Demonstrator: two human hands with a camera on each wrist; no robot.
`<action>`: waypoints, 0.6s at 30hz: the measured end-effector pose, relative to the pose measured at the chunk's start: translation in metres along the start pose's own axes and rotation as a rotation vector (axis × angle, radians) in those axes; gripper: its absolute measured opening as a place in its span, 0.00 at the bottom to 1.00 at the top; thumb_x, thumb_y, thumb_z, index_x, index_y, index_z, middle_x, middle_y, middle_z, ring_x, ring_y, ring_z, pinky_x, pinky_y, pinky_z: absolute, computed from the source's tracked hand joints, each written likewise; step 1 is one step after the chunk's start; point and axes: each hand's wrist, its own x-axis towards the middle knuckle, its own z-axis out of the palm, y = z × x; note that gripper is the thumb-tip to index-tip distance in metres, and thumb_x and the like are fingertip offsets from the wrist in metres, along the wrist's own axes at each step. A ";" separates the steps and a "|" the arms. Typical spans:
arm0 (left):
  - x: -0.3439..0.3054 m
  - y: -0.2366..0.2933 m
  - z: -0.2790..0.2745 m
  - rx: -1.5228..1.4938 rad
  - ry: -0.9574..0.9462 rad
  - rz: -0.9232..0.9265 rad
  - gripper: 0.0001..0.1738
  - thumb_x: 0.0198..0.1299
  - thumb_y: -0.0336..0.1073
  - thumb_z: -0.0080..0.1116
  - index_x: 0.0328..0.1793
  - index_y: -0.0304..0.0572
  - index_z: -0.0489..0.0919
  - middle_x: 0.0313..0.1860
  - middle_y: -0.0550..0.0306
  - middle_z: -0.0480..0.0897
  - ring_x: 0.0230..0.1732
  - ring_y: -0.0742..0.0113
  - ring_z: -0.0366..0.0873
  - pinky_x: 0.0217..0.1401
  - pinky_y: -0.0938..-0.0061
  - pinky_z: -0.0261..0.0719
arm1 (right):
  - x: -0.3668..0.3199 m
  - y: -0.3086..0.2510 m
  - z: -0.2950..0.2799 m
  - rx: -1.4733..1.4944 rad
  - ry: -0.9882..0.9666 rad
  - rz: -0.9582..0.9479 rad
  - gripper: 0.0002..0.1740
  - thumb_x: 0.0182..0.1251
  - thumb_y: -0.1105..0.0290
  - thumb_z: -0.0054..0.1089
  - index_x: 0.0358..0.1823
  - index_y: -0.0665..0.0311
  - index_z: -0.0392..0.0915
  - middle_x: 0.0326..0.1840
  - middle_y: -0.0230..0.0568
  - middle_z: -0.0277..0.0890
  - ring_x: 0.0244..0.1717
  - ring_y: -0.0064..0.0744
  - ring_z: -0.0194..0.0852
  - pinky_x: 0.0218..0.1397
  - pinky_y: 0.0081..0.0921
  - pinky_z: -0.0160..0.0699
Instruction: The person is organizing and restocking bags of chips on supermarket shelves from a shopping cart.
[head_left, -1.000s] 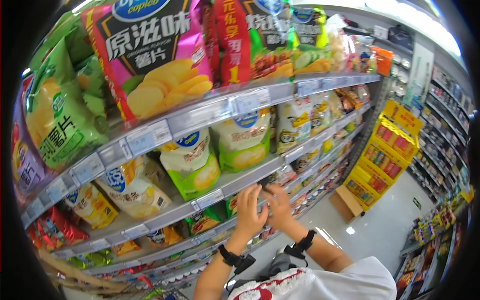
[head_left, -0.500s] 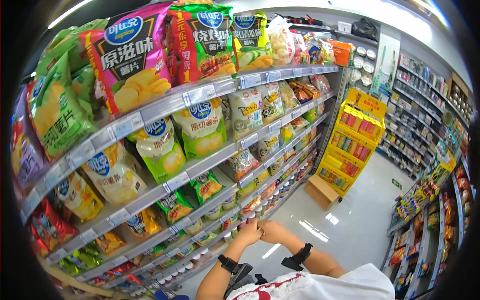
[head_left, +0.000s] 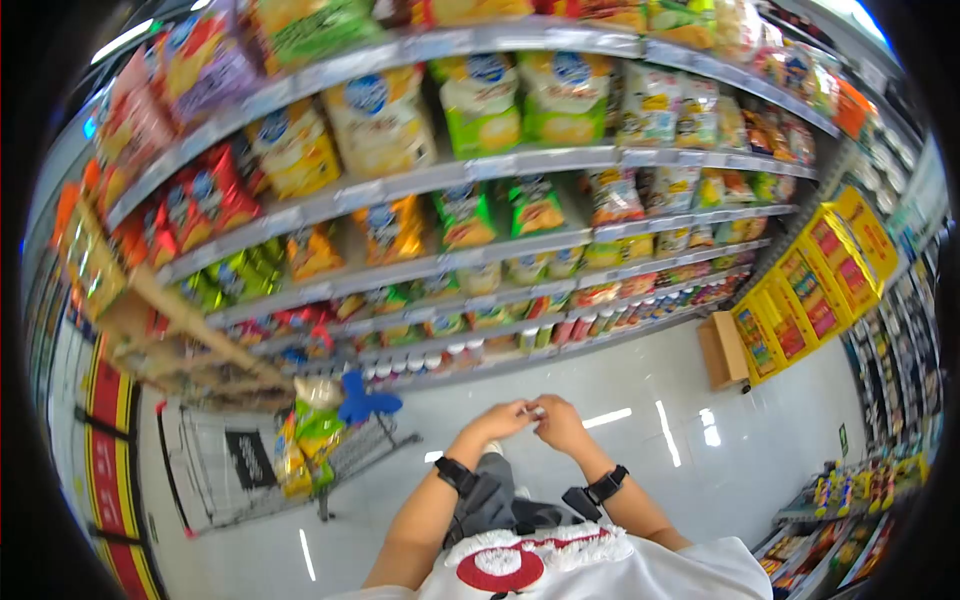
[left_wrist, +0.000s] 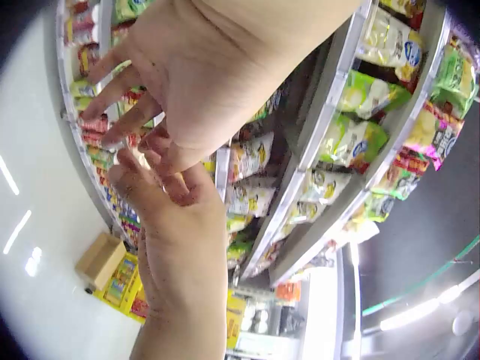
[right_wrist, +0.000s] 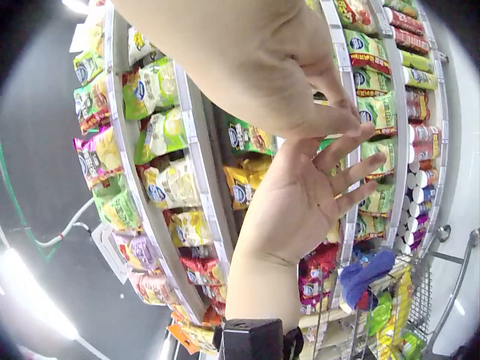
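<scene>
Both hands meet in front of the body in the head view, out from the shelves and over the floor. The left hand (head_left: pixel 501 421) has several fingers held out straight and spread, as the left wrist view shows, with its palm (left_wrist: pixel 202 90) bare. The right hand (head_left: pixel 562 427) bends its fingers in towards the left hand's thumb and index finger. In the right wrist view, the right thumb (right_wrist: pixel 334 120) overlaps the left index fingertip; I cannot tell whether it pinches it. No shop item shows in either hand.
Snack shelves (head_left: pixel 560 158) run across the front, filled with chip bags. A shopping cart (head_left: pixel 215 515) with snack bags and a blue object (head_left: pixel 366 399) stands at left. At right are a yellow display stand (head_left: pixel 815 290) and a cardboard box (head_left: pixel 722 350); shiny floor (head_left: pixel 640 460) lies between.
The head view has swung left and down, bringing the cart into view and shifting the shelves. The hands stay together; they appeared raised before the shelf a second ago and are now over the floor.
</scene>
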 end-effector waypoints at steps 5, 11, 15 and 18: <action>-0.095 -0.008 -0.034 -0.072 0.161 -0.282 0.26 0.59 0.51 0.51 0.59 0.43 0.73 0.48 0.42 0.80 0.49 0.49 0.78 0.52 0.67 0.74 | 0.006 -0.044 0.052 0.111 -0.298 0.085 0.17 0.46 0.83 0.59 0.41 0.64 0.76 0.39 0.43 0.78 0.32 0.32 0.82 0.36 0.25 0.82; -0.198 -0.083 -0.066 -0.086 0.226 -0.386 0.29 0.58 0.55 0.48 0.59 0.44 0.73 0.51 0.40 0.79 0.53 0.47 0.75 0.55 0.66 0.72 | 0.029 -0.120 0.143 0.107 -0.741 0.215 0.14 0.55 0.77 0.55 0.45 0.63 0.75 0.33 0.41 0.79 0.24 0.29 0.81 0.26 0.22 0.80; -0.290 -0.140 -0.119 -0.277 0.492 -0.445 0.27 0.59 0.55 0.49 0.54 0.42 0.76 0.47 0.42 0.80 0.51 0.50 0.77 0.53 0.66 0.72 | 0.037 -0.178 0.229 -0.020 -0.963 0.087 0.13 0.58 0.72 0.53 0.46 0.62 0.75 0.30 0.40 0.79 0.21 0.27 0.80 0.22 0.22 0.79; -0.362 -0.173 -0.157 -0.445 0.738 -0.510 0.24 0.58 0.52 0.51 0.52 0.42 0.77 0.43 0.45 0.81 0.45 0.53 0.78 0.49 0.67 0.74 | 0.041 -0.197 0.315 0.050 -1.016 0.040 0.13 0.57 0.69 0.55 0.44 0.64 0.76 0.29 0.42 0.80 0.20 0.29 0.79 0.24 0.24 0.77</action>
